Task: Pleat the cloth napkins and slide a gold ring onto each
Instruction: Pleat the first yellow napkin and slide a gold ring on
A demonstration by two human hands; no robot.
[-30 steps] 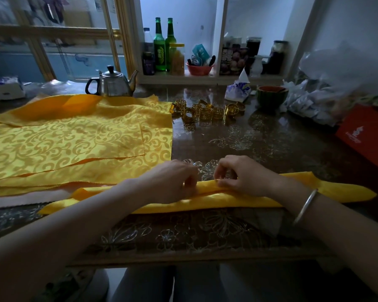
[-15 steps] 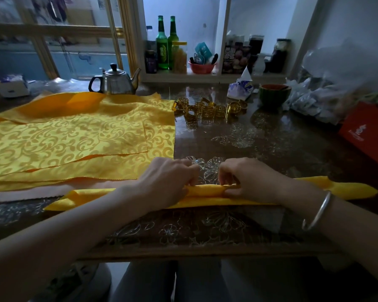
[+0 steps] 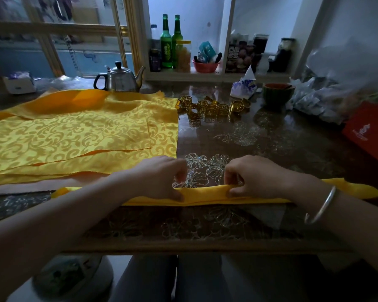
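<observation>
Pleated napkin (image 3: 205, 195): a narrow yellow strip lying across the lower middle of the frame, near the front edge of the surface (image 3: 282, 147).
Left hand (image 3: 159, 177): fingers (image 3: 180, 176) curled over the far edge of the strip, thumb on the near side, pinching the folds left of centre.
Right hand (image 3: 258, 177): fingers (image 3: 230, 178) curled the same way, pinching the strip right of centre; a bracelet (image 3: 321, 205) sits on the wrist.
Change: a second ago the two hands were almost touching at the middle; now they sit a little apart, with bare strip showing between them.
Meaning: the pleats look gathered and the hands seem to be smoothing outward, so the folding of this napkin is probably near done.
Gold rings (image 3: 212, 107): a loose cluster at upper centre, well apart from the hands; none is on the strip yet.
Flat napkins (image 3: 74, 136): a patterned stack at the left, unpleated.
</observation>
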